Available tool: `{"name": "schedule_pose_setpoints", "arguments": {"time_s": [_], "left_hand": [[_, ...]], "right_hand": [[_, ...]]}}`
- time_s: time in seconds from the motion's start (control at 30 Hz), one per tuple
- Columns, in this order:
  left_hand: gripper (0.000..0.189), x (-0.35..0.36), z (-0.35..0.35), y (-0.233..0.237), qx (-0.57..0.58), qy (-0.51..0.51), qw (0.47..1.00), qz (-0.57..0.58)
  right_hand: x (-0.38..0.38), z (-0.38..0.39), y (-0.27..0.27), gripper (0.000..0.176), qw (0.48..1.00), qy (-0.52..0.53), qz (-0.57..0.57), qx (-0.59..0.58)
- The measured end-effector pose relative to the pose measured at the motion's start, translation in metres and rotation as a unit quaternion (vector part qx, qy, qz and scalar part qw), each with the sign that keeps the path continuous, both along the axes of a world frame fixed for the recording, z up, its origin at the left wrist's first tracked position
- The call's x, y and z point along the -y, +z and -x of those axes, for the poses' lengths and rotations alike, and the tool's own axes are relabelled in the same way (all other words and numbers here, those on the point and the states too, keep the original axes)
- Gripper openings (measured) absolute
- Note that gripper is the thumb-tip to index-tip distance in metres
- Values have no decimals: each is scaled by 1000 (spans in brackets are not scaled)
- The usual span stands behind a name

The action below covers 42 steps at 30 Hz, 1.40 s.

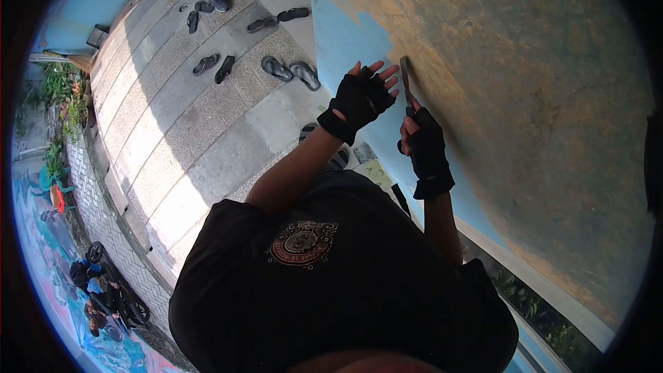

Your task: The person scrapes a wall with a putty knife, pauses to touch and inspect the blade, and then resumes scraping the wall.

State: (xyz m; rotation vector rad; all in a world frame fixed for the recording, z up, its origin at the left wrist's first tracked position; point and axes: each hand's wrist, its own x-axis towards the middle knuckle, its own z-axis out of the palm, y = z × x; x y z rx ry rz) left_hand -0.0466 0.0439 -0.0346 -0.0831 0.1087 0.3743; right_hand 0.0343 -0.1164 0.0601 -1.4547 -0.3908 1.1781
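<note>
Scraping looks to be the step in hand: right hand (426,155) closed around a scraper (405,79) with its blade against the peeling wall (525,97), left hand (359,100) open and fingers spread just beside; the next stroke likely calls for a flat blade and firm pressure.

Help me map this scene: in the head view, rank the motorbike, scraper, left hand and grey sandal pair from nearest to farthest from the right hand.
1. scraper: gripped in the right hand, blade against the wall.
2. left hand: open, just beside it, away from the wall.
3. grey sandal pair: on the paving, beyond the left hand.
4. motorbike: far off, lower left.
</note>
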Motion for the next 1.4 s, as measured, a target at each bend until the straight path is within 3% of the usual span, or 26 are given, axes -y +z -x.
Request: {"name": "schedule_pose_setpoints", "arguments": {"time_s": [0.03,0.1,0.13,0.2,0.23,0.33,0.4,0.43,0.47,0.5,0.53,0.57,0.6,0.63,0.7,0.73,0.77,0.8,0.83,0.93,1.07,1.17,1.23,1.27,1.37,1.4], "left_hand": [[56,1,5,9,-49,27,998,8],[66,1,12,19,-37,37,999,-7],[70,1,15,24,-12,55,998,2],[75,3,19,30,11,74,997,10],[78,4,20,32,29,80,996,8],[82,4,27,48,26,97,994,-29],[83,3,33,54,4,110,992,-62],[82,3,36,55,-46,176,966,-183],[80,4,41,55,-97,238,919,-299],[80,5,47,60,-100,239,918,-300],[74,8,52,69,-153,287,797,-509],[68,11,58,78,-198,316,626,-685],[71,10,63,85,-173,260,567,-762],[67,19,60,98,-160,264,524,-794],[65,26,54,102,-94,188,482,-850],[65,32,50,103,-92,188,484,-850],[63,40,45,105,-57,182,434,-880],[61,48,43,109,-22,175,383,-907],[61,55,42,113,-21,174,384,-906],[55,68,44,129,34,130,297,-946],[53,81,37,116,41,196,325,-924],[54,80,33,130,97,175,278,-939],[58,80,25,127,143,151,410,-888],[58,77,25,126,143,151,409,-889],[74,60,35,137,147,27,751,-643],[79,54,38,139,140,-18,836,-530]], "right_hand": [[3,-1,0,56,1000,0,-3,-2],[8,-2,-1,58,980,63,3,187],[8,0,-3,58,981,63,-1,185],[9,6,-6,60,927,94,-23,362],[9,10,-6,60,928,93,-25,361],[7,17,-13,61,949,66,-12,308],[9,17,-32,56,997,58,-12,58],[11,18,-37,56,997,58,-14,56],[13,20,-42,53,997,54,-25,-56],[15,22,-47,50,984,50,-35,-168],[16,21,-54,40,972,80,-54,-216],[16,23,-61,40,971,81,-53,-218],[15,25,-66,36,949,84,-62,-297],[13,27,-72,32,920,87,-70,-375],[12,27,-82,39,893,154,-125,-403],[7,35,-73,35,960,187,-207,-1],[2,44,-68,32,859,189,-252,403],[3,63,-77,27,979,28,-200,24],[5,62,-81,27,979,26,-199,24],[10,56,-80,25,980,87,-172,42],[14,45,-66,21,973,172,-137,69],[17,36,-53,19,962,233,-107,88],[19,31,-45,17,951,277,-89,101],[20,29,-41,16,945,298,-81,107],[22,29,-30,15,934,331,-68,117],[24,29,-27,12,940,323,-109,-16]]}}
